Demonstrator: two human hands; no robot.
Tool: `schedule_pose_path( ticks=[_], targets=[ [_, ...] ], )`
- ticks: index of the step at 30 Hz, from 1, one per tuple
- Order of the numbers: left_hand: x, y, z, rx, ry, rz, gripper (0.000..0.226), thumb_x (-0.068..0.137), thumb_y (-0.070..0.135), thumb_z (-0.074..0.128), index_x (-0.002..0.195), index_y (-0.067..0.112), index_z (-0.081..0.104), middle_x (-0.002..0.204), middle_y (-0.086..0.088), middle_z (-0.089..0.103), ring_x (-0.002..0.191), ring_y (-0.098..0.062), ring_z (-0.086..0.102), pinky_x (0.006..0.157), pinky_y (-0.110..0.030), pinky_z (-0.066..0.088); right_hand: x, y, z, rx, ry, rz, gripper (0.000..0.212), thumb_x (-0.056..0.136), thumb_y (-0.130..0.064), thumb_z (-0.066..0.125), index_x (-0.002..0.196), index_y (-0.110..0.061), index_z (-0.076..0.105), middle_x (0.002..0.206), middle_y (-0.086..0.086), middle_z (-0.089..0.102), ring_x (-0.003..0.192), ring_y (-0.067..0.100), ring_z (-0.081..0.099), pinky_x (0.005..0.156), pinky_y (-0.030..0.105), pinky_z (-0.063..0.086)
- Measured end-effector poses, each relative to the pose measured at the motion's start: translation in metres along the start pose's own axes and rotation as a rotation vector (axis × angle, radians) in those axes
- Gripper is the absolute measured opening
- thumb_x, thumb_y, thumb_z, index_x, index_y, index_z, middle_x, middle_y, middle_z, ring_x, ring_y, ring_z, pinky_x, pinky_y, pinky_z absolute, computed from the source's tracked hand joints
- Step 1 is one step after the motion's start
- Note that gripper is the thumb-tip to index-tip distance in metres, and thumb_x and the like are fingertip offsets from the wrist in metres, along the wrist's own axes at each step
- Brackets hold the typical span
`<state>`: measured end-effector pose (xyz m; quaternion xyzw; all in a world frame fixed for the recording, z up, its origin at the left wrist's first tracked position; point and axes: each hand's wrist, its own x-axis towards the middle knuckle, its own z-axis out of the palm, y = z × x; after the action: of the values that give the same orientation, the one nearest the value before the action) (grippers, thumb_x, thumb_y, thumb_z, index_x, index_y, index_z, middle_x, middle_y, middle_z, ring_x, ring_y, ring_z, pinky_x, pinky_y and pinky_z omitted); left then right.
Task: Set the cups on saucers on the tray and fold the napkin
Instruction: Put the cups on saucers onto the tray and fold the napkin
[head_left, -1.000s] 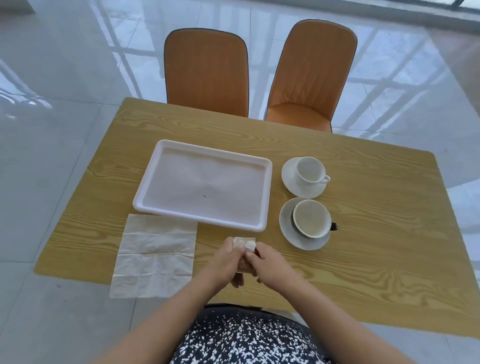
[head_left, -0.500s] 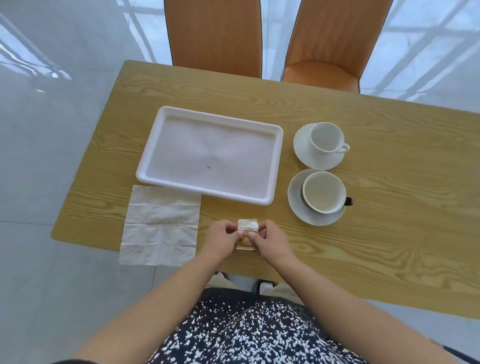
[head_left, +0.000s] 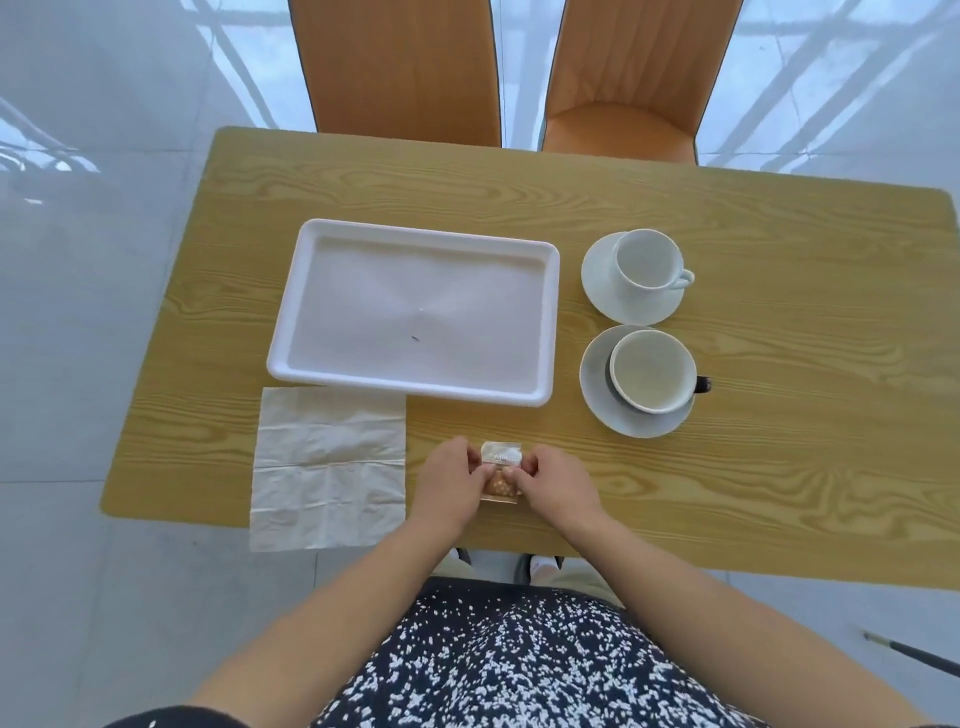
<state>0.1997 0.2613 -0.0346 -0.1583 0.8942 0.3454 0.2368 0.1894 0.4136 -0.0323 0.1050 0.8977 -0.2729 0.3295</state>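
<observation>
Both hands pinch one small packet at the near edge of the table.

Just left of the grip, the unfolded white napkin (head_left: 328, 467) lies flat, its near end hanging off the wooden table (head_left: 779, 467). Beyond the grip and slightly left sits the white tray (head_left: 415, 387), its near rim over the napkin's far edge. The left hand (head_left: 452, 483) and right hand (head_left: 556, 488) meet over the packet (head_left: 500, 470), thumbs and fingertips curled onto its sides; its top is pale and something brown shows inside. Beyond and right of the grip, well apart from it, the near cup (head_left: 653, 370) stands on the near saucer (head_left: 595, 384). Farther back, the far cup (head_left: 649, 267) stands on the far saucer (head_left: 597, 280), both pairs beside the tray, not on it.
</observation>
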Motion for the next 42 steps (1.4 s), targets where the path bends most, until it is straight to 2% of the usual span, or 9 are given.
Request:
schedule_pose_path(
  ticks=[8,15,20,22,25,28,34,38,42],
  targets=[
    [0.003,0.002,-0.009,-0.008,-0.068,-0.025,0.015,0.09,0.033,0.069,0.088,0.025,0.056,0.091,0.008,0.059,0.086,-0.013,0.055,0.071,-0.027,0.038,0.001,0.0,0.007,0.025,0.047,0.038,0.034,0.089,-0.045,0.066,0.069,-0.025,0.047,0.069,-0.007,0.06,0.065,0.013,0.055,0.054,0.032,0.039],
    [0.011,0.001,-0.027,-0.117,-0.149,-0.054,0.019,0.088,0.035,0.073,0.09,0.026,0.057,0.09,0.011,0.059,0.088,-0.013,0.061,0.076,-0.029,0.05,-0.01,-0.006,-0.007,0.072,0.003,0.069,0.033,0.088,-0.053,0.066,0.081,-0.023,0.055,0.08,-0.007,0.066,0.076,0.014,0.063,0.067,0.032,0.049],
    [0.021,0.006,-0.064,-0.155,-0.159,0.036,0.007,0.091,0.021,0.069,0.095,0.02,0.063,0.096,-0.001,0.068,0.09,-0.022,0.069,0.087,-0.041,0.058,-0.027,-0.01,-0.058,0.165,-0.069,-0.034,0.027,0.088,-0.052,0.067,0.092,-0.027,0.06,0.086,-0.006,0.069,0.078,0.013,0.07,0.072,0.031,0.058],
    [0.026,0.025,-0.076,-0.192,-0.145,0.09,0.004,0.091,0.02,0.066,0.095,0.019,0.065,0.093,-0.002,0.069,0.089,-0.023,0.07,0.085,-0.041,0.058,-0.03,-0.011,-0.087,0.228,-0.072,-0.095,0.02,0.09,-0.05,0.064,0.095,-0.03,0.062,0.086,-0.003,0.07,0.072,0.007,0.07,0.069,0.027,0.057],
    [0.035,0.068,-0.086,-0.244,-0.105,0.164,0.011,0.093,0.022,0.063,0.104,0.018,0.064,0.09,-0.001,0.068,0.084,-0.022,0.071,0.079,-0.037,0.057,-0.022,-0.012,-0.134,0.409,-0.019,-0.142,0.016,0.091,-0.045,0.065,0.099,-0.031,0.064,0.094,0.003,0.071,0.072,0.006,0.07,0.078,0.033,0.059],
    [0.049,0.117,-0.086,-0.34,-0.094,0.214,0.015,0.095,0.028,0.062,0.108,0.02,0.063,0.091,0.002,0.067,0.079,-0.018,0.072,0.072,-0.033,0.058,0.001,-0.006,-0.181,0.496,0.087,-0.211,0.014,0.091,-0.044,0.064,0.101,-0.033,0.065,0.09,-0.005,0.071,0.079,0.007,0.07,0.086,0.04,0.058],
    [0.088,0.192,-0.066,-0.41,-0.075,0.224,0.04,0.092,0.046,0.066,0.125,0.026,0.056,0.109,0.008,0.067,0.09,-0.015,0.073,0.086,-0.04,0.058,0.062,0.016,-0.247,0.609,0.281,-0.245,0.039,0.093,-0.045,0.065,0.126,-0.028,0.053,0.112,-0.004,0.063,0.105,0.014,0.064,0.09,0.04,0.056],
    [0.122,0.219,-0.048,-0.34,-0.111,0.104,0.069,0.087,0.057,0.066,0.142,0.022,0.045,0.131,-0.003,0.062,0.116,-0.025,0.063,0.097,-0.051,0.054,0.102,0.035,-0.268,0.585,0.276,-0.176,0.06,0.091,-0.053,0.062,0.138,-0.02,0.046,0.125,0.002,0.057,0.116,0.021,0.059,0.09,0.036,0.053],
    [0.146,0.232,-0.03,-0.292,-0.152,-0.008,0.086,0.085,0.06,0.066,0.152,0.02,0.031,0.151,-0.012,0.045,0.13,-0.028,0.052,0.099,-0.048,0.053,0.135,0.048,-0.269,0.515,0.241,-0.051,0.078,0.088,-0.059,0.063,0.148,-0.018,0.037,0.146,0.009,0.044,0.13,0.025,0.048,0.1,0.04,0.045]
  ],
)
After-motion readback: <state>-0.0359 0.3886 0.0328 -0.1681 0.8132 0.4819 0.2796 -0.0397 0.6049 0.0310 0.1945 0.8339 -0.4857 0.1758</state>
